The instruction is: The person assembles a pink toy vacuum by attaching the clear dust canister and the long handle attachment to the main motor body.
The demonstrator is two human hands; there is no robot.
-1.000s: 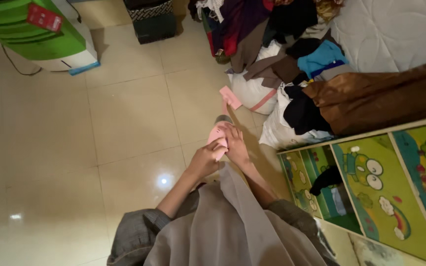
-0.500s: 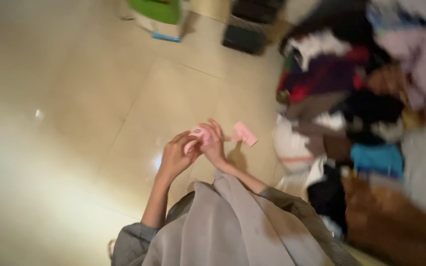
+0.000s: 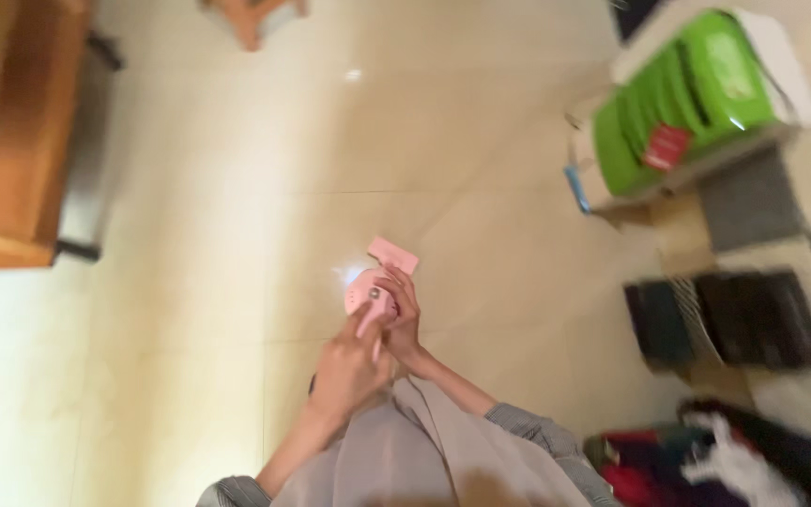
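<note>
Hands (image 3: 373,338) around pink device (image 3: 368,293)

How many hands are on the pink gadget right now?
2. The left hand holds the pink gadget from below, nearer the body; the right hand wraps its right side. The picture is blurred, so finger placement is unclear.

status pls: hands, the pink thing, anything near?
Left hand and right hand both gripping small pink device, held above tiled floor. Pink flap sticks out on top. Nothing touching it.
</note>
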